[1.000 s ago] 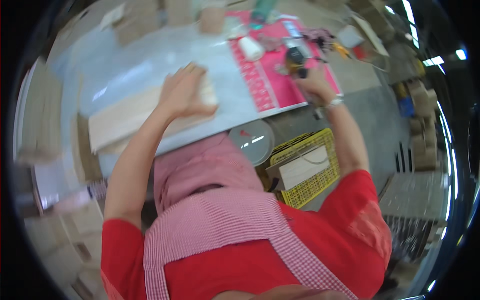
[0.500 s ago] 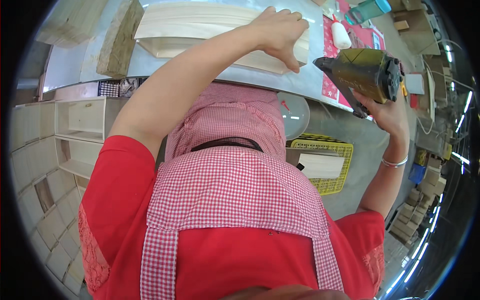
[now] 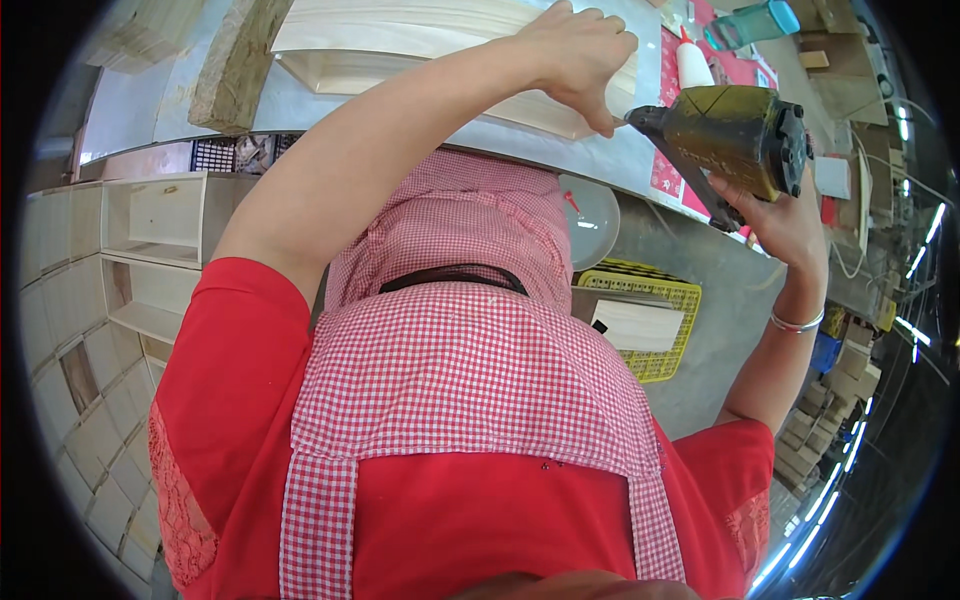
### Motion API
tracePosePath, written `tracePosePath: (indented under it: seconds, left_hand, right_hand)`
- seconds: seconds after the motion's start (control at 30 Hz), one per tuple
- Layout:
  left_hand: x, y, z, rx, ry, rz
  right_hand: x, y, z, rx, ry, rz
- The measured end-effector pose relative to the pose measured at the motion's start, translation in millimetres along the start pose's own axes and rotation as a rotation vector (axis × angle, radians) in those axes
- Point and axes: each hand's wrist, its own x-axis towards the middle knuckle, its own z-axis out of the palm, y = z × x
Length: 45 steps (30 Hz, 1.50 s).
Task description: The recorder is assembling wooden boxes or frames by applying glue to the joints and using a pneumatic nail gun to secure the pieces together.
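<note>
Pale wood made up the biggest thing in hand: one long shallow box [image 3: 440, 45] lying on the grey surface [image 3: 560, 140], its open side toward the person. The left hand [image 3: 580, 55] pressed down on the box's near right corner, fingers curled over the edge and holding it steady. The right hand [image 3: 790, 225] was wrapped tight round the grip of one olive-green nail gun [image 3: 735, 135], whose nose pointed at that same corner and sat just beside the left thumb, not clearly touching the wood.

Judged from this, the step was fastening the box's corner joint. The next move would call for setting the nose square against the edge, clear of the left fingers, while the box was kept from sliding.

Counted from large to small: one empty white shelf unit [image 3: 150, 250] stood at the left below the surface; one rough slab [image 3: 235, 65] lay beside the box; one yellow crate [image 3: 650, 325] with a wooden piece in it sat on the floor; one round white dish [image 3: 592, 215] rested below the surface edge; one teal container [image 3: 765, 22] and one white glue bottle [image 3: 692, 62] stood on a red mat [image 3: 668, 95].
</note>
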Motion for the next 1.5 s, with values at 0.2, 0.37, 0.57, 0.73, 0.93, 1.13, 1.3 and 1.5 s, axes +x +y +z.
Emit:
tracePosePath:
  seconds: [0.2, 0.37, 0.57, 0.73, 0.93, 1.13, 1.3, 1.5]
  left_hand:
    - [-3, 13, 11, 0.317, 0.12, -0.111]
    - [-1, -2, -1, -0.009, 0.035, 0.019]
    - [-6, 33, 13, 0.472, 0.103, -0.227]
    - [-4, 16, 6, 0.303, 0.071, -0.146]
    - [-2, -4, 3, -0.029, 0.056, 0.027]
    - [-1, -1, -2, -0.022, 0.028, -0.004]
    - [2, -5, 18, 0.043, 0.041, -0.039]
    - [5, -10, 28, 0.068, 0.104, 0.003]
  right_hand:
    - [3, 4, -3, -0.075, -0.01, 0.012]
    - [3, 3, -9, -0.04, -0.078, 0.036]
    - [4, 12, -9, -0.006, -0.103, 0.048]
    - [3, 14, -6, 0.031, -0.052, 0.02]
    - [3, 18, -7, 0.007, -0.054, 0.035]
    - [2, 25, -9, -0.022, -0.063, 0.081]
    - [14, 20, -14, -0.124, -0.077, -0.146]
    - [42, 25, -14, 0.022, 0.041, 0.079]
